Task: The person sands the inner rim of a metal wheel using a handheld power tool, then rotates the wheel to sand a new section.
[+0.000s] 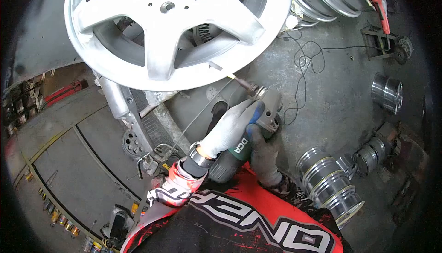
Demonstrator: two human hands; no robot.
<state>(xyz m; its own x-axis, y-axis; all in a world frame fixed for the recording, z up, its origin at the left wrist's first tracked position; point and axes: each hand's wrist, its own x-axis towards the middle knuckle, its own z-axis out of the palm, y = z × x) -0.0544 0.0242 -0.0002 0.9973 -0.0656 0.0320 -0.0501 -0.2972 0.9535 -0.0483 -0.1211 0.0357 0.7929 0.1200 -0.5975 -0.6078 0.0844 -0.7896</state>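
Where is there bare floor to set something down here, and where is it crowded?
Bare floor shows between the looped black cable and the lone rim at right, beyond the stacked rims. It is crowded at lower right, and around the white wheel's near edge, with the metal stand and power tool.

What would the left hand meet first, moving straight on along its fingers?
The grey head of the power tool, right against the left hand; beyond it, probably the floor, though depth is unclear.
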